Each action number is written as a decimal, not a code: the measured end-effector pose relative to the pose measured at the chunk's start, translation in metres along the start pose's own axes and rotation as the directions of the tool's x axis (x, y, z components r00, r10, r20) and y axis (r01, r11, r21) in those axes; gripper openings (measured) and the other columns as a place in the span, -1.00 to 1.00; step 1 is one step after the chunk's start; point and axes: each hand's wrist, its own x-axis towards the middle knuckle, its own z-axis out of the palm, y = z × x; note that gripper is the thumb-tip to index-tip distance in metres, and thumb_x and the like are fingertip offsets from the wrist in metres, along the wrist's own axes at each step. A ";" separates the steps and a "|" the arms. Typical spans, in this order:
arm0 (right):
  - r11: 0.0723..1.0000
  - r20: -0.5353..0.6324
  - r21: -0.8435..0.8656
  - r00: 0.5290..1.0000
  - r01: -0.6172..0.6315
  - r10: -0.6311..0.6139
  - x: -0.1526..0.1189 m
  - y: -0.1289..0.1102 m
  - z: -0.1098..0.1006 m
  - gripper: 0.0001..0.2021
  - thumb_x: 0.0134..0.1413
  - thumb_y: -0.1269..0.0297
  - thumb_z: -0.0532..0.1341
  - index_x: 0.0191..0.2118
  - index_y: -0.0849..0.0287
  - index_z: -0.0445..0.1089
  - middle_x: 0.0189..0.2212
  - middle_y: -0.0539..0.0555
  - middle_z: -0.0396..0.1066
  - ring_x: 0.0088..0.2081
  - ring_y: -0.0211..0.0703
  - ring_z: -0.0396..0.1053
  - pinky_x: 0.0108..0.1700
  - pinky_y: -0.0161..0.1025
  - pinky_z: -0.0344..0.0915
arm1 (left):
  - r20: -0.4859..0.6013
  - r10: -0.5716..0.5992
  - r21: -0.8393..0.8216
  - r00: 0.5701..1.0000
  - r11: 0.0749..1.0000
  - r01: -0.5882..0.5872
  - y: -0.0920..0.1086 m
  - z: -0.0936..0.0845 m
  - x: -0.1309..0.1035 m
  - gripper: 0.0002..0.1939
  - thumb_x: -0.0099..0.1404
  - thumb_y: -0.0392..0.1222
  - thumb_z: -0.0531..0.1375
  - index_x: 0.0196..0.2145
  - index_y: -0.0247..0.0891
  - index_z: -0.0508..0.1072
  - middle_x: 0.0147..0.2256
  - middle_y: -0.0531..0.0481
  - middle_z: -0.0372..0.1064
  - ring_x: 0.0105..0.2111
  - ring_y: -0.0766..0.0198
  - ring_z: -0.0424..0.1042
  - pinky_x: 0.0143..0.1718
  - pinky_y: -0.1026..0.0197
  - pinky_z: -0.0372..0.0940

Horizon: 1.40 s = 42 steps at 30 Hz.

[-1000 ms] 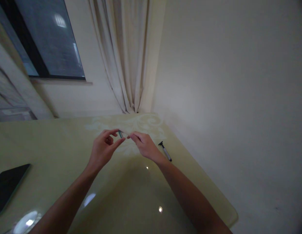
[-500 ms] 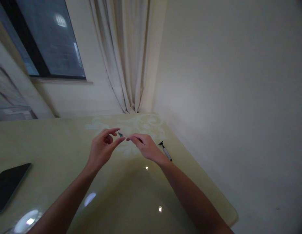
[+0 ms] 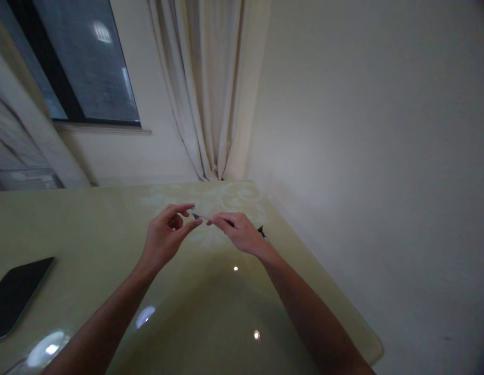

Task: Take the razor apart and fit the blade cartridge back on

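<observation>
My right hand (image 3: 238,229) is closed in a pinch on a thin pale stick (image 3: 204,216) that points left. At the stick's left end is a small dark greenish piece (image 3: 195,214), too small to identify. My left hand (image 3: 166,232) holds this piece between thumb and index fingertips, its other fingers curled. Both hands are close together above the table's far part. Behind my right wrist lies what looks like a razor (image 3: 261,230), its dark head showing and most of its handle hidden by my forearm.
The glossy pale green table (image 3: 109,224) has a white floral pattern at its far corner. A dark flat tablet-like device (image 3: 19,294) lies at the left. A plain wall (image 3: 363,156) runs along the right edge, with a curtain (image 3: 203,94) behind.
Both hands have shifted slightly to the right in view with the stick and dark piece. My right forearm now covers more of the razor's handle.
</observation>
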 end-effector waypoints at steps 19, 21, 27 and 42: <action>1.000 0.076 -0.029 0.997 0.011 -0.009 -0.002 -0.001 -0.012 -0.58 0.52 0.01 0.15 -0.07 0.13 0.70 -0.38 0.00 0.49 -0.34 -0.19 0.32 -0.24 -0.26 0.13 | 0.045 0.020 -0.025 0.999 1.000 -0.019 -0.001 0.002 -0.003 -0.60 0.20 0.02 0.47 -0.04 -0.13 0.67 -0.32 0.07 0.45 -0.54 0.40 0.22 -0.51 0.29 0.22; 0.999 0.086 -0.044 0.996 0.014 -0.010 -0.001 0.001 -0.013 -0.58 0.53 0.01 0.13 -0.05 0.14 0.69 -0.35 0.01 0.52 -0.31 -0.18 0.36 -0.22 -0.27 0.15 | 0.048 0.017 -0.022 0.999 1.000 -0.016 -0.003 0.002 -0.003 -0.60 0.20 0.01 0.47 -0.03 -0.14 0.67 -0.31 0.07 0.46 -0.54 0.41 0.22 -0.51 0.30 0.21; 0.995 0.060 -0.096 0.998 0.028 -0.023 0.000 0.005 -0.014 -0.58 0.56 0.04 0.12 -0.06 0.18 0.68 -0.31 0.04 0.56 -0.27 -0.18 0.40 -0.18 -0.27 0.19 | 0.040 -0.004 -0.062 0.999 0.998 0.007 -0.005 0.002 -0.003 -0.61 0.19 0.02 0.47 -0.06 -0.17 0.68 -0.32 0.08 0.43 -0.54 0.43 0.20 -0.52 0.31 0.16; 0.980 0.045 -0.196 0.999 0.016 -0.008 0.001 0.005 -0.007 -0.65 0.57 0.18 0.13 -0.05 0.17 0.68 -0.34 0.02 0.57 -0.31 -0.21 0.40 -0.21 -0.28 0.17 | 0.031 -0.014 -0.053 0.999 0.998 0.016 -0.014 0.005 -0.002 -0.61 0.20 0.05 0.47 -0.06 -0.17 0.68 -0.31 0.07 0.43 -0.55 0.43 0.20 -0.53 0.31 0.15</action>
